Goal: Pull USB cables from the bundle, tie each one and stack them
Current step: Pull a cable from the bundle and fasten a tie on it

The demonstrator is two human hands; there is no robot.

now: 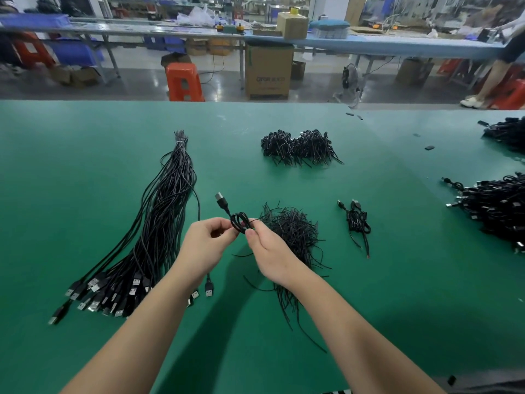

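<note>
A long bundle of black USB cables (159, 228) lies on the green table (397, 280) at the left, plugs fanned out toward me. Above the table's middle, my left hand (206, 245) and my right hand (270, 254) both pinch a small coiled black USB cable (241, 221), whose plug (221, 201) sticks up to the left. A loose heap of thin black tie wires (292, 234) sits just behind my right hand. To its right lie a couple of tied cables (356, 220).
A pile of bundled black ties (298, 147) sits at the far middle. Heaps of black cables (497, 209) fill the right edge. Beyond the table stand an orange stool (183, 81), a cardboard box (268, 71) and long workbenches; a person's legs (494, 75) show at far right.
</note>
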